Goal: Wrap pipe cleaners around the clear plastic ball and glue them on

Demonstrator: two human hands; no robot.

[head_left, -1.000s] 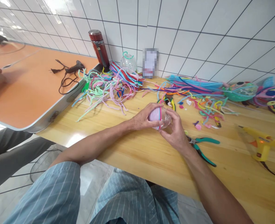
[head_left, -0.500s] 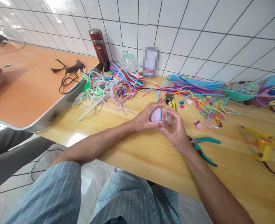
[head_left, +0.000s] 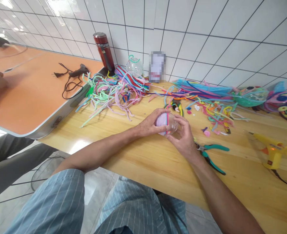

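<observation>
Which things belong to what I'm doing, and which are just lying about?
Likely part of it:
partly wrapped ball, between left hand and right hand
fuzzy stems
green-handled pliers
yellow glue gun

Probably unrelated:
red flask
phone
black corded device

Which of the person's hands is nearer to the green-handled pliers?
Right. The right hand is at the clear side of the ball, its wrist close beside the pliers; the left hand is farther off, on the ball's purple side.

Bare table (head_left: 143, 156) between the forearms, nearside of the hands (head_left: 184, 140), passable. Pliers (head_left: 216, 147) crowd the right wrist; glue gun (head_left: 275, 154) plus cord obstruct farther right. Pipe-cleaner tangle (head_left: 106, 101) blocks far left, scraps (head_left: 207, 133) far right.
</observation>
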